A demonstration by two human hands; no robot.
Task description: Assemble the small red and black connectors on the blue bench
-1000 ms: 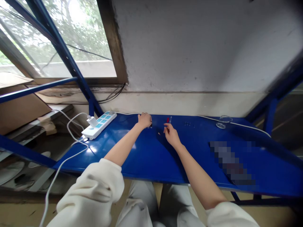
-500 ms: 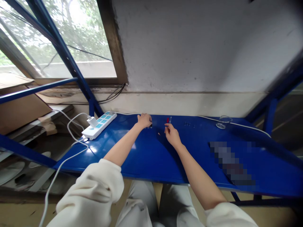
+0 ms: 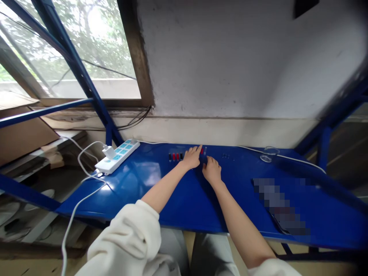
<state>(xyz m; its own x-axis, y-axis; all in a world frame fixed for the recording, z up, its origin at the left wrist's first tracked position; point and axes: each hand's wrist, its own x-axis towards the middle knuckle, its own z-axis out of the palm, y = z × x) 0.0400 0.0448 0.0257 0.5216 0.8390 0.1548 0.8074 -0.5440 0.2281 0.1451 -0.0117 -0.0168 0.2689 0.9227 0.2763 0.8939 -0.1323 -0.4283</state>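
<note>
My left hand (image 3: 192, 158) reaches over the blue tabletop with its fingers stretched out. Its index fingertip is by a small red piece (image 3: 202, 150), possibly touching it; whether contact is made is too small to tell. A thin clear tube (image 3: 205, 150) lies just right of that piece. Close by on the right is my right hand (image 3: 212, 170), fingers loosely bent and thumb apart, with nothing visible in it. Left of my left hand, several small clear tubes with black or red parts stand in a row, among them a black one (image 3: 170, 156) and a red one (image 3: 173, 156).
A white power strip (image 3: 117, 157) with a plug and cable sits at the table's left. Tiny clear pieces (image 3: 225, 156) lie right of my hands. Farther right are a round clear container (image 3: 266, 158) and a dark blurred-out object (image 3: 281, 207). A wall borders the back.
My left hand has moved right, away from the row of small tubes, uncovering them, and its fingers now extend toward the red piece. My right hand has shifted slightly down and right.
</note>
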